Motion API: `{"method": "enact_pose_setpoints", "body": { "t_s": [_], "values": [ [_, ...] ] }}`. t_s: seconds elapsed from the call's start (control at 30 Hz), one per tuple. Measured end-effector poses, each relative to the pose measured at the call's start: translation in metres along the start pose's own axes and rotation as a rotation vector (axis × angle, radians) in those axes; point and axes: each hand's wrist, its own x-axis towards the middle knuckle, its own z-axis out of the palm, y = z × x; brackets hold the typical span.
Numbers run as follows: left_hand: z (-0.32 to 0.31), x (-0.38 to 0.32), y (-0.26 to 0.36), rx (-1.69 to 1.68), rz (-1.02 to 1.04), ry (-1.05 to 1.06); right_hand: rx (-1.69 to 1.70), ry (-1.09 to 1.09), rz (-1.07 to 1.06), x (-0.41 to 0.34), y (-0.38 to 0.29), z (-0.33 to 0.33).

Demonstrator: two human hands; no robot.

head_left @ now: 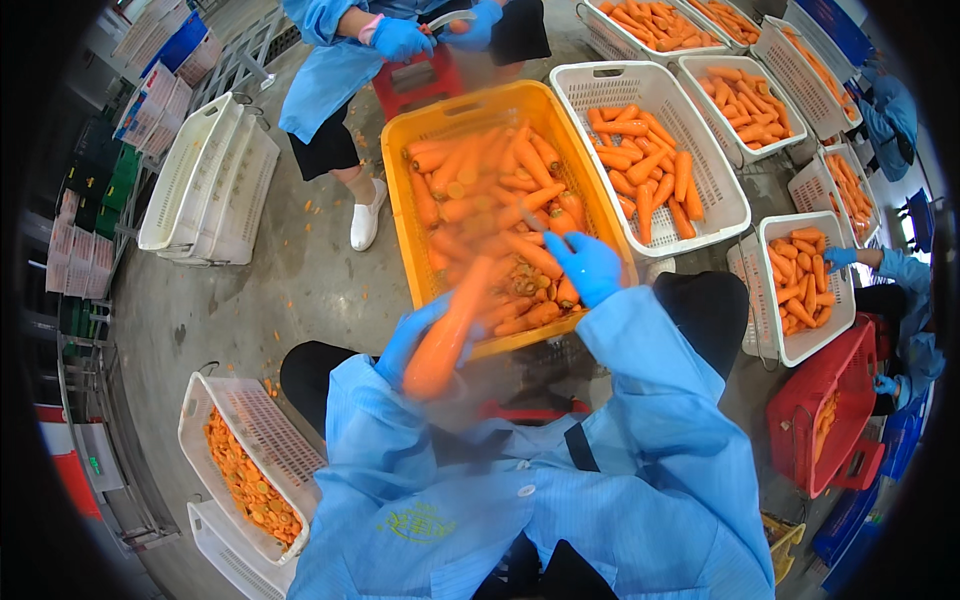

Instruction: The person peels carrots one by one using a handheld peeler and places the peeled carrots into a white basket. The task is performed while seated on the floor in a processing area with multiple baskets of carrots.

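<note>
A long, peeled-looking carrot is gripped in my left hand, tilted over the near edge of a yellow plastic crate. My right hand, in a blue glove like the left, is closed around what looks like a small knife. Its grey blade points up and left over the crate, and the handle is hidden in my fingers. Many carrots fill the crate, several with brownish stem ends. A blur over the middle of the view softens their outlines.
White crates of carrots stand to the right. Lower left, a white crate holds carrot trimmings. Stacked crates stand at left. Opposite, a co-worker's gloved hands hold a knife and a carrot piece. Another person's hand reaches into a crate.
</note>
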Motion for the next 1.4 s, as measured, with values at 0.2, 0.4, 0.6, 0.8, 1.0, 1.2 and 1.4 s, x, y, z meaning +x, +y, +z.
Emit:
{"method": "enact_pose_setpoints", "body": {
  "t_s": [0.2, 0.4, 0.6, 0.8, 1.0, 1.2, 1.4],
  "values": [
    [-0.004, 0.008, -0.002, -0.028, -0.059, 0.12, -0.044, -0.21, -0.149, -0.038, -0.031, 0.0],
    [-0.005, 0.009, -0.004, -0.095, -0.104, 0.1, 0.082, -0.18, -0.091, -0.036, -0.041, 0.002],
    [0.004, 0.003, 0.003, 0.08, 0.046, 0.116, 0.13, -0.067, 0.03, -0.001, -0.007, -0.009],
    [-0.002, 0.004, 0.011, -0.061, 0.012, -0.081, 0.556, -0.171, 0.069, -0.032, -0.03, 0.0],
    [-0.022, 0.014, -0.009, 0.036, -0.038, -0.029, 0.98, -0.309, 0.361, -0.04, -0.048, 0.009],
    [-0.007, 0.027, -0.007, -0.027, -0.279, -0.164, 1.113, -0.623, 0.51, -0.032, -0.013, 0.037],
    [-0.015, 0.037, 0.001, 0.31, 0.198, -0.088, 1.485, -0.766, 0.773, -0.031, -0.003, 0.041]
  ]
}}
